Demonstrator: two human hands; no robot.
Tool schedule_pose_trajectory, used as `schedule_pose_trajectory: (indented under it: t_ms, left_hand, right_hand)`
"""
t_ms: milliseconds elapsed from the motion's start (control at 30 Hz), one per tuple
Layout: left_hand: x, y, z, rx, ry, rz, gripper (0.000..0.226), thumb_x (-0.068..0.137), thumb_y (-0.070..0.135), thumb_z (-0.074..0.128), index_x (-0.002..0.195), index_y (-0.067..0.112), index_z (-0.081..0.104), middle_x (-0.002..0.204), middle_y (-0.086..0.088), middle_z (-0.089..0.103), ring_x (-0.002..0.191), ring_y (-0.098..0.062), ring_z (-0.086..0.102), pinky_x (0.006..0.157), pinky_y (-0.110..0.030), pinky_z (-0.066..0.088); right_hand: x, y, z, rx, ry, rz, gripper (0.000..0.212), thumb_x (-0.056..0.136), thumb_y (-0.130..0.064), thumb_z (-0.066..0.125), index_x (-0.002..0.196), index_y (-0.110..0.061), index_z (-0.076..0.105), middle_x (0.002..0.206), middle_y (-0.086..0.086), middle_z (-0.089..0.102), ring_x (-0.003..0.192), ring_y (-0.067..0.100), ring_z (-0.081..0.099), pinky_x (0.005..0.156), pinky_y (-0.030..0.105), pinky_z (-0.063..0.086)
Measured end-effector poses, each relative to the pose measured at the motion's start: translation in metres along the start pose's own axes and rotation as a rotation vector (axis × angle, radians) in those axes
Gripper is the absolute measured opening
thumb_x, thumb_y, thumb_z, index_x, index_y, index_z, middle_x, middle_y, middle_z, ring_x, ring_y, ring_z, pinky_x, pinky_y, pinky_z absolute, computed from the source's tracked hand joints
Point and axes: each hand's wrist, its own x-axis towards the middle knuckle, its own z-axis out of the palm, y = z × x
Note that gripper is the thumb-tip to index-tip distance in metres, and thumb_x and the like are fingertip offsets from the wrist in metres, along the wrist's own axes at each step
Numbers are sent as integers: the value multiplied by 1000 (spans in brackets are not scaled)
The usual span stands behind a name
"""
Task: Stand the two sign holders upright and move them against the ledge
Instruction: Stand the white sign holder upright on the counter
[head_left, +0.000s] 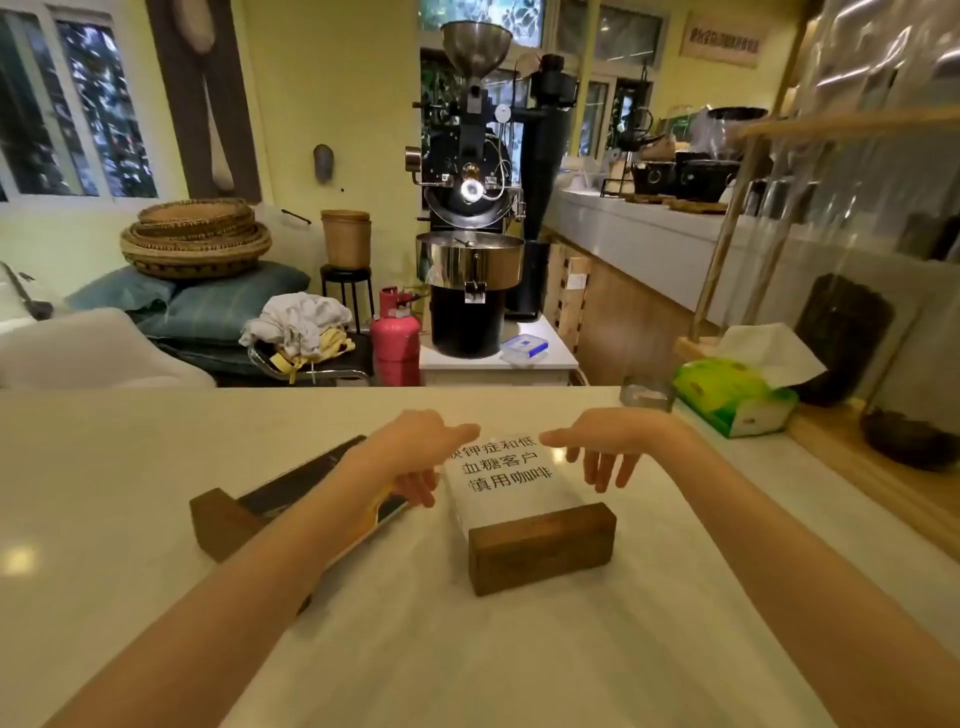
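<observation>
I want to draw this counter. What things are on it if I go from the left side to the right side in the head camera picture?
Dark sign holder lying flat → left hand → white sign holder with the wooden base → right hand → small glass → green tissue box.

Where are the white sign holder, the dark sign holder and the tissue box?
white sign holder (511, 480): head view, on its printed panel.
dark sign holder (218, 522): head view, on its wooden base block.
tissue box (727, 395): head view, on its green top face.
</observation>
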Motion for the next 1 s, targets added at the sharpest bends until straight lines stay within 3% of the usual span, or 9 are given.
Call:
schedule_pose_trajectory:
  t_ms: [133,367,500,567,633,733,800,933,1000]
  left_hand:
    - [-1,-6,11,6,-106,-90,66,84,51,49,116,-7,46,75,-19,63,58,-27,67,51,-31,58]
    - [-1,-21,28,-209,-137,-25,49,75,25,72,109,-5,55,66,-13,67,44,-15,67,45,-25,58]
    - [-2,-25,35,-242,-109,-17,42,68,20,77,104,4,62,86,-12,71,62,-15,71,61,-26,61]
    - [-6,-27,39,-296,-115,-23,41,68,15,77,105,3,61,95,-12,71,73,-19,71,63,-28,61]
    - [-9,-29,43,-367,-114,-18,41,71,9,75,108,0,60,104,-15,70,84,-24,70,65,-30,60]
    - [-13,-29,47,-423,-102,-6,41,73,6,72,111,0,59,113,-12,66,93,-26,68,70,-32,60]
    - [-14,-30,48,-444,-101,-3,41,73,6,72,111,1,59,116,-12,66,93,-26,68,72,-34,60]
    - [-18,-28,47,-444,-72,15,52,70,7,74,116,0,51,119,-15,64,93,-28,68,83,-45,57]
    - [-18,-25,46,-445,-26,48,66,70,5,74,127,2,41,106,-11,65,88,-26,66,77,-44,58]
  right_hand:
    - [3,12,16,114,-14,35,65,84,-57,45,118,-2,53,84,9,63,79,24,63,70,35,55]
    - [0,23,32,284,56,-14,47,83,-46,56,105,-5,54,81,4,54,66,14,52,56,24,49]
    - [-1,24,37,351,73,8,36,79,-37,66,95,-8,54,77,3,51,58,12,46,41,18,42]
    - [-2,25,38,428,63,26,36,78,-32,68,99,-7,54,77,4,51,57,12,46,36,16,41]
    - [-2,26,39,462,55,34,46,76,-27,71,111,-2,56,88,9,57,64,14,49,43,17,44]
    - [-4,24,40,430,86,29,49,74,-20,73,116,0,58,125,21,58,80,16,50,54,18,45]
    - [-5,22,41,414,102,24,48,74,-19,74,115,1,59,130,20,55,85,17,49,58,19,44]
    - [-9,21,40,417,128,17,48,75,-18,72,117,1,57,106,12,61,77,13,51,59,21,44]
    - [-11,21,40,439,163,7,49,77,-18,70,120,-3,55,93,2,58,77,13,53,60,22,46]
